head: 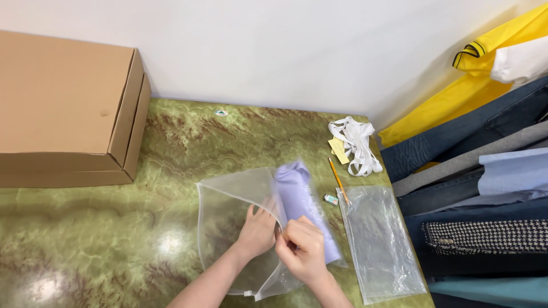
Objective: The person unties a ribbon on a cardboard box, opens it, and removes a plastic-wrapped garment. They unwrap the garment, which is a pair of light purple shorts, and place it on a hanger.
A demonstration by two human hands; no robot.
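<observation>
Green marbled tabletop [114, 239] against a white wall; both hands at a frosted zip bag.

Right hand [305, 248] pinched shut on the edge of the frosted bag [228, 211], fingers curled round the mouth. Left hand [257, 231] laid flat on the bag, fingers partly open, pressing rather than gripping. Rolled lilac garment [299, 197] lies partly inside the bag, upper end blurred. Step in hand looks like bagging the garment; further work calls for holding the mouth open and keeping the roll tidy. Just right: pencil [338, 179], small eraser [331, 199], clear plastic bag [382, 245]. Farther back: white straps [357, 142] with yellow tag [338, 150]. Cardboard box [63, 108] at left. Folded clothes [474, 165] stacked at right.
</observation>
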